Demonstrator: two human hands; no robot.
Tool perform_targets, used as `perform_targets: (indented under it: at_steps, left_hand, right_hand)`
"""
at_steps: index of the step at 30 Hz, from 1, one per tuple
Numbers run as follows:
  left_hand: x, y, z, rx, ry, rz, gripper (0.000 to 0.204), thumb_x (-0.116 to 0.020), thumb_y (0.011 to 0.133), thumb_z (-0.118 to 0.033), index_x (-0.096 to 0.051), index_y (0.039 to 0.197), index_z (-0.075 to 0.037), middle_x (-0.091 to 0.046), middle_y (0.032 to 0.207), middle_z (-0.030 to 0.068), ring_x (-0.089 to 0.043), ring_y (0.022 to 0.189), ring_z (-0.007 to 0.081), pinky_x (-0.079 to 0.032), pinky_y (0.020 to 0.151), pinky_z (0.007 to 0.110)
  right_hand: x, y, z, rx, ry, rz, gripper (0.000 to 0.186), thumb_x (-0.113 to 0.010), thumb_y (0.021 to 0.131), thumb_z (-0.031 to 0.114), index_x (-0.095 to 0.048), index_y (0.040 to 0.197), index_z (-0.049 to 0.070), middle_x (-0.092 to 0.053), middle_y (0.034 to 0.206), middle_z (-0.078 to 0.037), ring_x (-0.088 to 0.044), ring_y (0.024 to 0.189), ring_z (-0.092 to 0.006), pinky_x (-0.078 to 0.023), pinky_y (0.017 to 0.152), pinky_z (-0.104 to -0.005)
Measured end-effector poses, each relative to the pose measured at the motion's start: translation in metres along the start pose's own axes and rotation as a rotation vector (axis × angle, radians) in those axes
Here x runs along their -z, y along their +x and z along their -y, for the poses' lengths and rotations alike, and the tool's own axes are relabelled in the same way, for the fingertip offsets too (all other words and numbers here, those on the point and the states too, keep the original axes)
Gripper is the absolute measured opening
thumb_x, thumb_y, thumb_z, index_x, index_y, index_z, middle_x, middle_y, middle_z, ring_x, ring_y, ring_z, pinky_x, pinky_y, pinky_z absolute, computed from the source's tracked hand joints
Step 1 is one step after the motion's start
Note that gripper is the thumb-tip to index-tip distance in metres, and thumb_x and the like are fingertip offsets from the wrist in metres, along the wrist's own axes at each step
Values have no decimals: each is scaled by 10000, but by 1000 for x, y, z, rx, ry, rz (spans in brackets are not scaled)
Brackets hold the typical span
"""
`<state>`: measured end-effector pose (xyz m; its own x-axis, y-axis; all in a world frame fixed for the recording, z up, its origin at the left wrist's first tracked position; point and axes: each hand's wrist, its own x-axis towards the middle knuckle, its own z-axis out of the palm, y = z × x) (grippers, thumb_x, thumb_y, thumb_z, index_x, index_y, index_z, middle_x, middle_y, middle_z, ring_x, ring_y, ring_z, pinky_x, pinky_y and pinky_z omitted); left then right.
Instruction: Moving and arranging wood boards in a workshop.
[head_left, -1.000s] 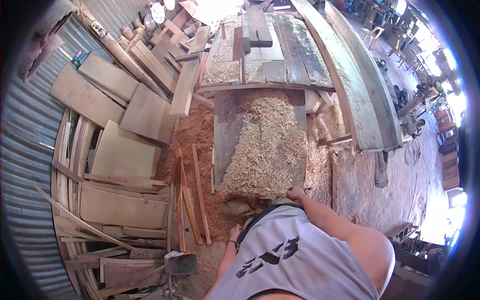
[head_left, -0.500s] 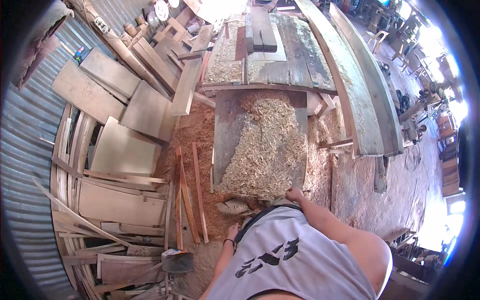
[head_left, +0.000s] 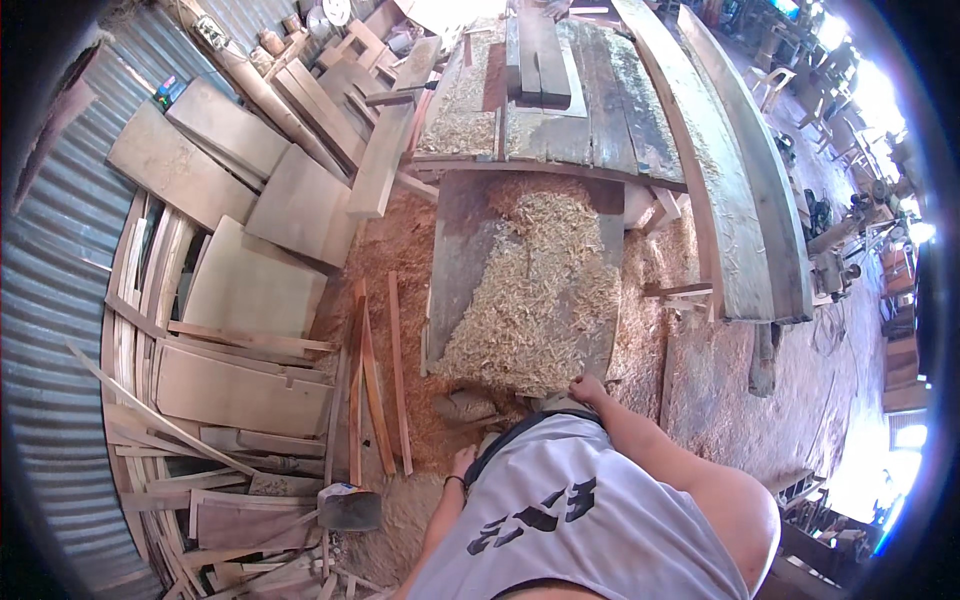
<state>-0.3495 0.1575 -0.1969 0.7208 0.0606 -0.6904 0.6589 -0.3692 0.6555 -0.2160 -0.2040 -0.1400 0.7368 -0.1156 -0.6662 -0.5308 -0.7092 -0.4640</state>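
Note:
A board (head_left: 455, 275), strewn with wood shavings (head_left: 535, 290), stretches out in front of me. At its near right edge is my right hand (head_left: 588, 388), its fingers curled closed. Whatever they may grip is too small to make out. My left hand (head_left: 463, 465) hangs low beside my waist, a dark band on its wrist. Its fingers are partly hidden by my clothing, so their state is unclear. Left of the board, thin reddish wood strips (head_left: 400, 370) lie on the shavings-covered ground.
A workbench (head_left: 610, 110) with thick planks (head_left: 541, 70) stands beyond the board. Long planks (head_left: 725, 220) rest at the right. Panels (head_left: 255, 275) and offcuts pile against the corrugated wall (head_left: 50, 330) at left. A dark blade-like piece (head_left: 350, 510) lies lower left.
The view has shifted slightly, so the bench and planks sit a little farther right. Both hands stay in nearly the same places.

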Motion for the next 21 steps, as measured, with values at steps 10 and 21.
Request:
perform_targets:
  at_steps: [10,21]
  left_hand:
    - [-1,-2,-15,23,22,-9,375,-480,767,-328,-572,824,31,-585,740,97,-534,691,163,-412,648,275]
    - [-2,13,-46,66,14,45,318,-507,769,-303,-568,869,-7,-579,714,77,-525,621,132,-424,588,261]
  right_hand:
    - [-5,14,-14,0,5,-61,300,-482,642,264,-616,830,73,-592,775,-167,-578,749,-280,-442,711,-345]
    - [8,29,-8,7,-8,-4,339,-468,628,272,-602,857,60,-572,850,-189,-549,818,-317,-426,744,-366]
